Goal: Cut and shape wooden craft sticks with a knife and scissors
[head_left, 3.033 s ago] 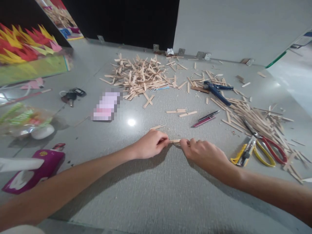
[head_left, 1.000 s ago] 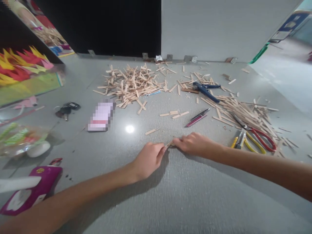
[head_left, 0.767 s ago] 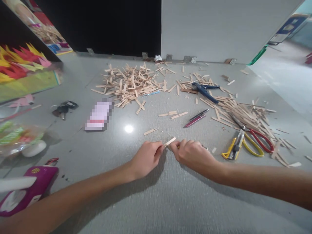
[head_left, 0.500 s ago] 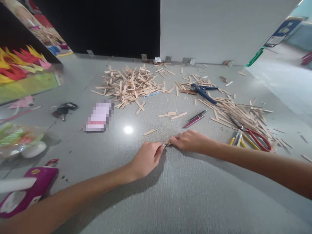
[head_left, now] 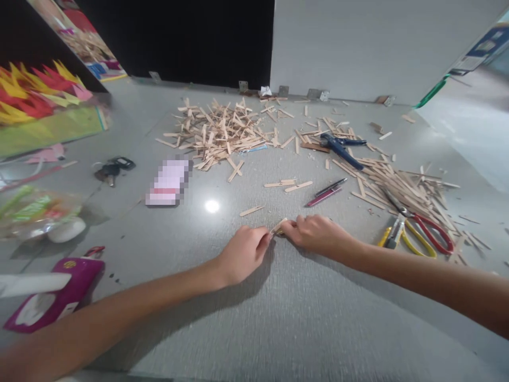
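Note:
My left hand (head_left: 245, 253) and my right hand (head_left: 314, 234) meet low over the grey tabletop (head_left: 286, 329). Pinched between their fingertips is a small wooden craft stick (head_left: 278, 227), mostly covered by the fingers. Both hands are closed on it, the left at its near end, the right at its far end. Just beyond lies a loose craft stick (head_left: 252, 210). Farther off are a few crossed or joined sticks (head_left: 298, 186) and two pens (head_left: 326, 192), one dark and one maroon. Whether the held piece is one stick or two, I cannot tell.
A heap of craft sticks (head_left: 222, 130) lies at the back, with long sticks (head_left: 401, 185) to the right. Blue-handled pliers (head_left: 342, 149), red-handled cutters (head_left: 433, 233) and a yellow utility knife (head_left: 393, 233) lie there. Keys (head_left: 111, 171) and a purple pack (head_left: 59, 292) are leftward.
The whole view has shifted slightly, so objects sit farther right and a bit higher. Both hands stay together on the stick, and more of its pale end shows beside the right fingers.

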